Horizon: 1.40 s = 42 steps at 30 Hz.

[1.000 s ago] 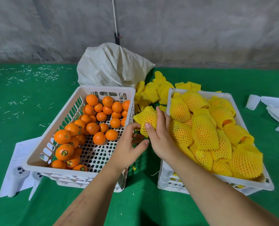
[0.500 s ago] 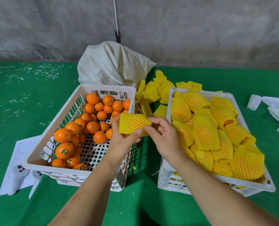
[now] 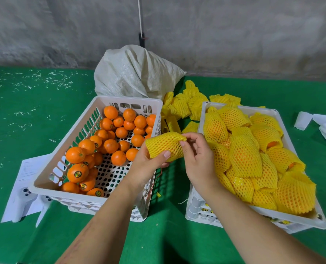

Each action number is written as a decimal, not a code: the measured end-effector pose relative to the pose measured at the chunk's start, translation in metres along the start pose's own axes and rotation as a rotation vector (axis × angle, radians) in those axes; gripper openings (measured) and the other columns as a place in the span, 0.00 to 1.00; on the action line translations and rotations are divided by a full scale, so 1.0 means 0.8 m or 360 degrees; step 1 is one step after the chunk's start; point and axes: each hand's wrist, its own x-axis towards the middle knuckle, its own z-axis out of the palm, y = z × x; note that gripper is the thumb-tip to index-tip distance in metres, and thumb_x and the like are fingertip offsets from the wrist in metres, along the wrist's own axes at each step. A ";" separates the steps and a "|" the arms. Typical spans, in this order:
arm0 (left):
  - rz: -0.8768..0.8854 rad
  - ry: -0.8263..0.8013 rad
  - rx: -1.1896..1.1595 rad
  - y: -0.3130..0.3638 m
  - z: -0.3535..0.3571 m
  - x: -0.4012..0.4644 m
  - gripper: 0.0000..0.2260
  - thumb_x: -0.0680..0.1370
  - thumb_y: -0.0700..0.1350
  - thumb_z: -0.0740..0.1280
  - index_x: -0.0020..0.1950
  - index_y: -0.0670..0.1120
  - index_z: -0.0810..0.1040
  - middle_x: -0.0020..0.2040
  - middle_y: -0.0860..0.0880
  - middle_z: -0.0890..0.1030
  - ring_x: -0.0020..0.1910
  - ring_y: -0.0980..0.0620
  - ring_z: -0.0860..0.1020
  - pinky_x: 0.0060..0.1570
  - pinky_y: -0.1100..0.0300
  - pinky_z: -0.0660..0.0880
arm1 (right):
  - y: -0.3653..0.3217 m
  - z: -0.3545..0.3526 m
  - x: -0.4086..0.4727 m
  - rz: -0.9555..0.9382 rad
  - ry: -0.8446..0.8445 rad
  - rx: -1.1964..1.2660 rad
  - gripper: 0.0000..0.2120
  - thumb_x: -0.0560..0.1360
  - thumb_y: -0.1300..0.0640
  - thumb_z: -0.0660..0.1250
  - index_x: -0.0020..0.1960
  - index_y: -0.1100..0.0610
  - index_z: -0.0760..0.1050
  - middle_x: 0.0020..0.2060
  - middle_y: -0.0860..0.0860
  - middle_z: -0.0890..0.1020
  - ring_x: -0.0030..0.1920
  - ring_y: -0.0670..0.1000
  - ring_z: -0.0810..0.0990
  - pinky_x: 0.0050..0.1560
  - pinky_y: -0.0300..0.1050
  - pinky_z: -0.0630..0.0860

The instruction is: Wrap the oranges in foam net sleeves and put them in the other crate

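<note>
Lifted from the sleeve pile to frame centre: foam sleeve [image 3: 165,145], gripped by left hand [image 3: 148,162], far end pinched by right hand [image 3: 196,159]. Looks empty; orange needed next.

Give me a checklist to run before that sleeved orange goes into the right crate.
1. Left hand grips the sleeved orange: ok.
2. Right hand fingers pinch the sleeve's open end: ok.
3. Orange fully covered: cannot tell, the hand hides the near end.
4. Right crate has room: not ok for flat space, wrapped fruit is heaped over the rim.
5. Path over to that crate clear: ok.
</note>
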 end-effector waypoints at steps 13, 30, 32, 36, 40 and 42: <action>-0.0003 -0.0121 0.0027 -0.009 -0.002 -0.001 0.30 0.72 0.59 0.74 0.71 0.49 0.76 0.58 0.46 0.84 0.52 0.49 0.84 0.52 0.57 0.82 | -0.013 0.018 -0.007 0.1092 -0.0237 0.0704 0.38 0.64 0.22 0.70 0.67 0.43 0.78 0.61 0.51 0.83 0.62 0.54 0.83 0.63 0.61 0.79; 0.0256 0.0073 0.0408 -0.036 -0.009 0.009 0.22 0.77 0.66 0.71 0.70 0.66 0.75 0.65 0.58 0.81 0.55 0.50 0.83 0.50 0.57 0.83 | -0.079 -0.122 0.118 0.0197 0.0897 0.0200 0.10 0.81 0.50 0.67 0.56 0.53 0.84 0.46 0.45 0.85 0.49 0.42 0.83 0.51 0.41 0.80; 0.0269 0.0050 0.0542 -0.042 -0.009 0.013 0.20 0.79 0.64 0.69 0.69 0.63 0.76 0.65 0.56 0.81 0.52 0.49 0.82 0.50 0.51 0.82 | -0.058 -0.176 0.165 0.0031 0.0896 -0.0427 0.15 0.82 0.52 0.66 0.62 0.61 0.81 0.53 0.51 0.84 0.55 0.46 0.81 0.57 0.41 0.76; 0.0279 -0.0012 0.0721 -0.050 -0.011 0.020 0.20 0.79 0.64 0.68 0.68 0.58 0.78 0.65 0.59 0.81 0.54 0.51 0.81 0.50 0.54 0.80 | 0.041 -0.243 0.217 0.0488 0.0135 -0.1325 0.23 0.85 0.55 0.62 0.76 0.64 0.69 0.73 0.63 0.72 0.73 0.61 0.70 0.71 0.47 0.64; 0.0288 0.0006 0.0783 -0.051 -0.014 0.024 0.18 0.81 0.64 0.67 0.68 0.60 0.78 0.62 0.58 0.83 0.51 0.52 0.81 0.42 0.65 0.79 | 0.095 -0.245 0.227 0.0787 -0.0666 -0.1716 0.33 0.85 0.54 0.59 0.84 0.53 0.48 0.83 0.54 0.48 0.81 0.59 0.56 0.77 0.50 0.59; 0.0268 0.0018 0.0746 -0.052 -0.013 0.025 0.16 0.82 0.60 0.68 0.69 0.59 0.78 0.60 0.55 0.83 0.44 0.47 0.81 0.38 0.57 0.80 | 0.095 -0.237 0.241 0.0829 -0.0811 -0.1762 0.36 0.83 0.52 0.61 0.84 0.52 0.45 0.84 0.53 0.46 0.82 0.58 0.53 0.78 0.52 0.58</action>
